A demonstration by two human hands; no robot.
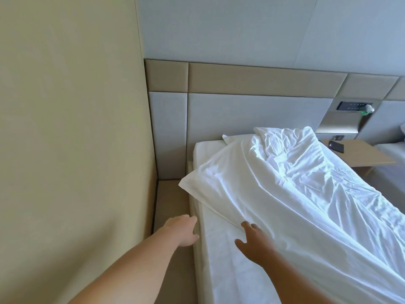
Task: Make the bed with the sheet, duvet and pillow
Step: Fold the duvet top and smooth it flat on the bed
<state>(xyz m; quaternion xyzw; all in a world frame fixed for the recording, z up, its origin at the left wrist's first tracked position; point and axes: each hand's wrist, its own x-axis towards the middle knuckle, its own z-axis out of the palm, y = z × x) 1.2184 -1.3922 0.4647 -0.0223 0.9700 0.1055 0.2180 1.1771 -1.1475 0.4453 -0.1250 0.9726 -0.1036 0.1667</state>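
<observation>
A white sheet point(221, 255) covers the mattress along the bed's left side. A crumpled white duvet point(291, 189) lies diagonally over the bed, one folded corner jutting past the left edge. A white pillow point(230, 138) peeks out from under it at the headboard. My left hand point(183, 230) reaches down beside the mattress edge, its fingertips hidden at the sheet's side. My right hand point(254, 240) lies with spread fingers on the sheet, its fingertips touching the duvet's lower edge.
A beige wall point(72, 128) stands close on the left, leaving a narrow gap with a beige ledge point(171, 200). A padded headboard point(252, 110) backs the bed. At right, a wooden nightstand point(361, 154) carries a dark object point(336, 147).
</observation>
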